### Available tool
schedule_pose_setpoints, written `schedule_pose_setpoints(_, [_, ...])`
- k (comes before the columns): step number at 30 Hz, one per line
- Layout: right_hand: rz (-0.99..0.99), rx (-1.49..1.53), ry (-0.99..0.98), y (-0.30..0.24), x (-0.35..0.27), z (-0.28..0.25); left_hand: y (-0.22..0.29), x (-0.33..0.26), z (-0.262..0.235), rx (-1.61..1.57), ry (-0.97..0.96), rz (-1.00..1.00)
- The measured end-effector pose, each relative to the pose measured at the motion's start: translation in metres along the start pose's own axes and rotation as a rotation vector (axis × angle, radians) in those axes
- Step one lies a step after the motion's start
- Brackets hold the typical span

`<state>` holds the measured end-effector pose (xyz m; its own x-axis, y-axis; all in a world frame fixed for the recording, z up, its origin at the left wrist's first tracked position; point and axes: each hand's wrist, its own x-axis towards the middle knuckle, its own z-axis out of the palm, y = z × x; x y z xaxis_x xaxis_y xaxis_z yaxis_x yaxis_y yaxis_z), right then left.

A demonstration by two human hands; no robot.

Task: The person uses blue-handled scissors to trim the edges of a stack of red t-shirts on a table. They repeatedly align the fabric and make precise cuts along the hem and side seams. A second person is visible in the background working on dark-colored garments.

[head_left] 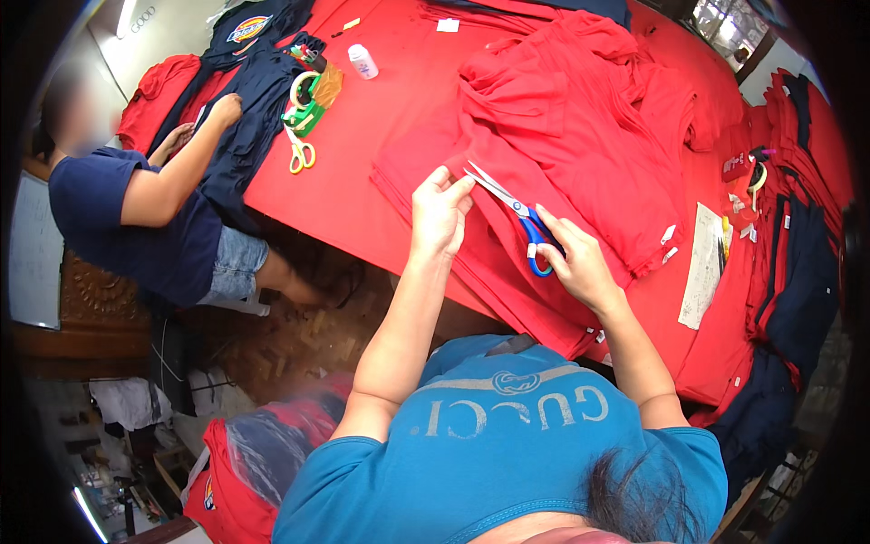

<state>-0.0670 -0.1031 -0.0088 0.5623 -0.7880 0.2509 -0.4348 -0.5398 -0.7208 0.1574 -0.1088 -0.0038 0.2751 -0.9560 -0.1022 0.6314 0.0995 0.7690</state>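
The right hand is closing its grip around the blue handles of a pair of scissors, with the blades standing open and pointing up and left toward the left hand. That hand is pinching an edge of the red garment just beside the blade tips, fingers closed on the cloth and holding it flat. The garment is lying on the red-covered table, at the front of a loose heap of red garments spreading beyond the scissors.

Judging by the open blades and the cloth lying whole beneath them, the trimming here is only starting; the heap behind looks not yet handled, though that is hard to tell.

Right of the scissors, stacked red and navy garments are lying along the table edge beside a paper sheet. Far left of the scissors, a co-worker in a navy shirt is pressing on navy cloth, with yellow-handled scissors and a small white bottle lying nearby.
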Motion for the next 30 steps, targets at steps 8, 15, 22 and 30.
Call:
schedule_pose_setpoints(8, [0.108, 0.105, -0.023, -0.001, 0.000, 0.005, -0.004, 0.004, -0.005, 0.013, 0.000, 0.011])
schedule_pose_setpoints(15, [0.171, 0.184, -0.044, -0.002, -0.003, 0.005, -0.004, 0.002, -0.006, 0.013, -0.021, 0.010])
schedule_pose_setpoints(22, [0.249, 0.859, 0.120, 0.001, 0.017, 0.008, -0.004, -0.005, 0.003, 0.044, -0.083, -0.055])
schedule_pose_setpoints(30, [0.265, 0.802, 0.242, 0.019, 0.063, 0.053, -0.019, 0.013, -0.029, 0.064, -0.119, -0.082])
